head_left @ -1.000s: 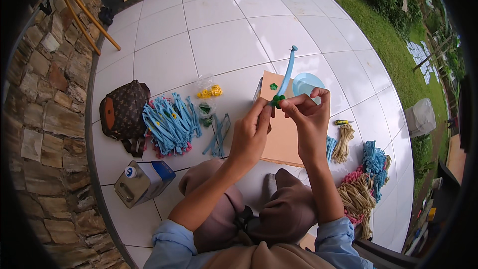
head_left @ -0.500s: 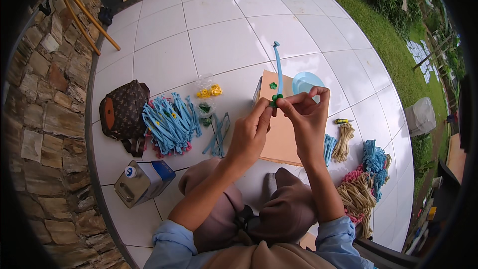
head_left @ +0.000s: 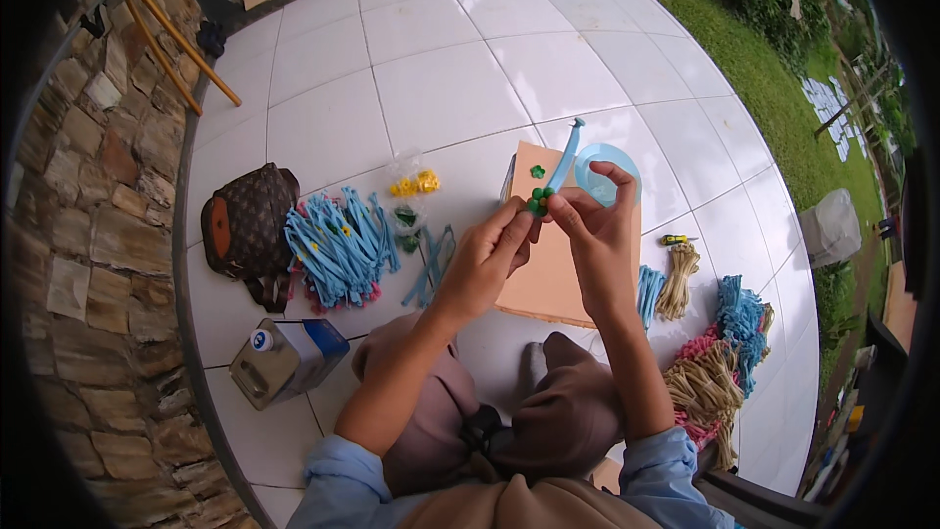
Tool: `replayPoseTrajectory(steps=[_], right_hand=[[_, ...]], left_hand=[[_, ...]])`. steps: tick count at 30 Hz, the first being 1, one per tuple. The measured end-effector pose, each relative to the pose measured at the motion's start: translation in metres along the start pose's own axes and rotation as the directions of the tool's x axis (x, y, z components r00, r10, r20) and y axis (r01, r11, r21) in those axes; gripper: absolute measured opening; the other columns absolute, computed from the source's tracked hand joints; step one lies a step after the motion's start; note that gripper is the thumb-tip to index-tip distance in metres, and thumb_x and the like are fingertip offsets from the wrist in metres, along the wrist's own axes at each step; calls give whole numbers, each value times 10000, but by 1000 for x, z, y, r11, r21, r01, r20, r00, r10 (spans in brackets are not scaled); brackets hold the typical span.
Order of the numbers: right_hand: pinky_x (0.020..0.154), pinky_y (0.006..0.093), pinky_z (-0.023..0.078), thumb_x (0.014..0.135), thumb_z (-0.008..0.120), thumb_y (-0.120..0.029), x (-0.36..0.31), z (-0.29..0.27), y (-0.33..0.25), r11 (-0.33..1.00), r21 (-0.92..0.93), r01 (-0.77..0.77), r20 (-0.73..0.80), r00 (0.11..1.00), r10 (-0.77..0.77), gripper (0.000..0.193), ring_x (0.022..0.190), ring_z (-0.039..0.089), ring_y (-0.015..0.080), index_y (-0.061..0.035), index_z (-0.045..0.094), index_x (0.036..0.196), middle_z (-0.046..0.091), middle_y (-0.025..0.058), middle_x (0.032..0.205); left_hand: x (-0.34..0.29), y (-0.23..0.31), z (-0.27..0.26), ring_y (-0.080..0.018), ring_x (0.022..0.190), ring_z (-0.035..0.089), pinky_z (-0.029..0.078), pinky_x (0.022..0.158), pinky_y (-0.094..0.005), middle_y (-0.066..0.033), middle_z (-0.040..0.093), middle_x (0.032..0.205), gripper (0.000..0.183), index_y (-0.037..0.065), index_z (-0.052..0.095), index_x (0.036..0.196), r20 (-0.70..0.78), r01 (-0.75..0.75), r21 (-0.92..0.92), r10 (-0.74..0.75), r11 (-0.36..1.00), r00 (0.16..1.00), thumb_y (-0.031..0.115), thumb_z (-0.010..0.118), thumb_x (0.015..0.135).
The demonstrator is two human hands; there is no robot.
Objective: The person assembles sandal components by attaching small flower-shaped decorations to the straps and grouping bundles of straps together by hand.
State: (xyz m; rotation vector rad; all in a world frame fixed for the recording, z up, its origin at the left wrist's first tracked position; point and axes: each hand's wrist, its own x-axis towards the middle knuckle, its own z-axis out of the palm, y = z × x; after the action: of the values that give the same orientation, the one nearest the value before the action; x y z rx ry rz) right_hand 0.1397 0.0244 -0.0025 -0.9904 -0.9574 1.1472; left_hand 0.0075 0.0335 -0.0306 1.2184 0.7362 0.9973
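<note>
A green flower-shaped piece (head_left: 538,203) is pinched between the fingertips of my left hand (head_left: 485,260) and my right hand (head_left: 597,250). From it a light-blue strip (head_left: 565,165) with a knobbed end rises away from me, tilted to the right. My right thumb presses at the flower's right edge, and some of that hand's other fingers are raised. Both hands are above a tan board (head_left: 543,289). On the board's far part lies a second green flower (head_left: 537,171). Beside it sits a light-blue plate (head_left: 632,179). My fingers hide part of the join between strip and flower.
To the left are a brown bag (head_left: 250,216), a pile of blue strips (head_left: 338,245), bagged yellow flowers (head_left: 416,183) and a metal can (head_left: 284,367). At right lie a yellow-handled tool (head_left: 676,239), beige bundles (head_left: 678,282) and a blue bundle (head_left: 741,318).
The blue strip has swung to the right, and its knobbed end now sits lower in view. Both hands stay at the green flower, and some right fingers have shifted.
</note>
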Motion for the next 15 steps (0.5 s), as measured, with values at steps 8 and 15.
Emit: replayPoseTrajectory(steps=[8,15], right_hand=[[661,229,452,807,651,3,-1,7,6,970,-163,182,4,983,-184,605,711,580,133,-46,207,1216,562,75,741],[637,229,452,800,640,34,2,1,4,940,-237,246,69,969,-236,563,666,578,133,-50,222,1168,550,76,707]], left_hand=[[-1,-2,13,-60,506,369,325,476,-238,11,379,556,259,17,444,774,-181,-51,230,95,972,979,194,425,962],[-4,-4,11,-51,492,319,260,455,-242,16,358,545,281,34,457,765,-170,-19,135,42,991,984,231,429,963]])
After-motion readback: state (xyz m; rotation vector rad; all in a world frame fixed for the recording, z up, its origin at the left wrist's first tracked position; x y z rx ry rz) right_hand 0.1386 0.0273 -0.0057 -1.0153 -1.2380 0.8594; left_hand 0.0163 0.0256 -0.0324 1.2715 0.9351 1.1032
